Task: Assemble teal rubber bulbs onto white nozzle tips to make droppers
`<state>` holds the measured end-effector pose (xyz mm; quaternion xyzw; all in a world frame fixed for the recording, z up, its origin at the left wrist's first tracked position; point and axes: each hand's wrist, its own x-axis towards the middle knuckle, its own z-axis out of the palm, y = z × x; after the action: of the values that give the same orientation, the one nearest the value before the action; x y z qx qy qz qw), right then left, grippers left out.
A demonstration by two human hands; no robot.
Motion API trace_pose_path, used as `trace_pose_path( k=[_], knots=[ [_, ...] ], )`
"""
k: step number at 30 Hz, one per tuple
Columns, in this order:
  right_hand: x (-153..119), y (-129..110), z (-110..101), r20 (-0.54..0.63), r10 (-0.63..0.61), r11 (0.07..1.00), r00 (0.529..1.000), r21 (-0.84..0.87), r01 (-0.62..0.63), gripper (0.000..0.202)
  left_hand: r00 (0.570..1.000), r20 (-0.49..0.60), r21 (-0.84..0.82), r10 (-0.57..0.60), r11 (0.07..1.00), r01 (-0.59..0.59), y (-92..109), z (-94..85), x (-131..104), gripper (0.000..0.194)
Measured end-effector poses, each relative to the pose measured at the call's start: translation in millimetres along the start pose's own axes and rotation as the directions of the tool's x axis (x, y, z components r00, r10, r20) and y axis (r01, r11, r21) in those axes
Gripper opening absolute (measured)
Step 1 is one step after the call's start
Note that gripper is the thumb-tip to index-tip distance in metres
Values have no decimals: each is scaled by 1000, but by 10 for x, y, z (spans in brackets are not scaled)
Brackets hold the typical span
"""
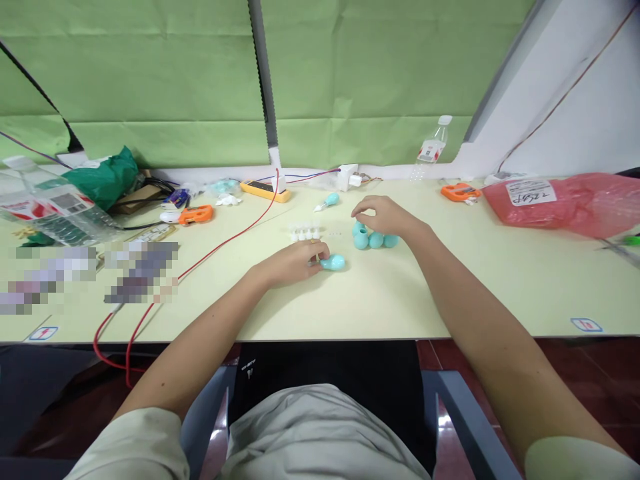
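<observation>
My left hand (297,263) rests low over the table, its thumb and fingers closed on the narrow neck of a teal rubber squeeze bulb (335,262) lying on its side. My right hand (383,215) is above a cluster of several teal squeeze bulbs (369,239). Its thumb and index fingertips are drawn together; anything between them is too small to make out. Several white plastic nozzle pieces (306,232) stand grouped beyond my left hand. Tiny clear bits (335,233) lie beside them. Farther back is a teal bulb with a white tip (329,200).
A yellow multimeter (265,191) and a white socket box (349,177) sit at the back. Red cable (215,250) crosses the left side. Orange tools (196,214), a large bottle (55,207) and a green bag (105,180) are left; a red bag (565,203) is right.
</observation>
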<state>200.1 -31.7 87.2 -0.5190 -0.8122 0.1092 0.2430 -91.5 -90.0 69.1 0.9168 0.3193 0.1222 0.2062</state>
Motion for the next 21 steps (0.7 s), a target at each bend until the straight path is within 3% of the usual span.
trace_pose_path(
  k=[3,7,11,21],
  knots=[
    [-31,-158,70,61,-159,976,985,-141,167,25,1000,-1,1,8,1000,-8,3,1,5,21],
    [-53,-307,187,194,-189,912,963,-330,245,26,1000,-5,12,15,1000,-15,-8,7,7,20],
    [-41,-324,270,257,-172,872,951,-409,268,30,1000,-3,7,23,1000,-23,-17,9,3,21],
    [-10,-291,366,252,-126,853,959,-467,234,38,1000,-1,5,28,1000,-28,-15,13,-9,21]
  ],
)
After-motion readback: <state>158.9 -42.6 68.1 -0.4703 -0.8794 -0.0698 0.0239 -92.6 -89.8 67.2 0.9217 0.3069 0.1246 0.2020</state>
